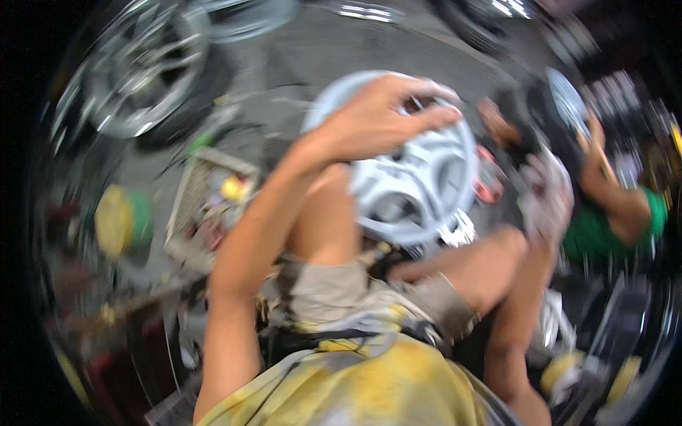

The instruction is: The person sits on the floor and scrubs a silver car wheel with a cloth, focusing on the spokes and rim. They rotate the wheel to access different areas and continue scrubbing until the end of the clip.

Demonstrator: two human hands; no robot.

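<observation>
A pale grey wheel rim [408,174] with rounded openings stands tilted in front of my knees. Over its upper part reaches my left hand [401,110], with a gap between thumb and fingers and nothing seen in them; whether it touches the rim I cannot tell. Off to the right of the rim is my right hand [547,199], coated in whitish dust and apart from the rim. Motion smears its fingers, so their pose is unclear.
A pale crate [177,206] of small items stands at left, beside a yellow and green round thing [121,221]. A silvery spoked wheel [153,67] lies at upper left. Right of me a person in green [607,227] handles another pale rim [566,99]. A red object [489,176] sits between.
</observation>
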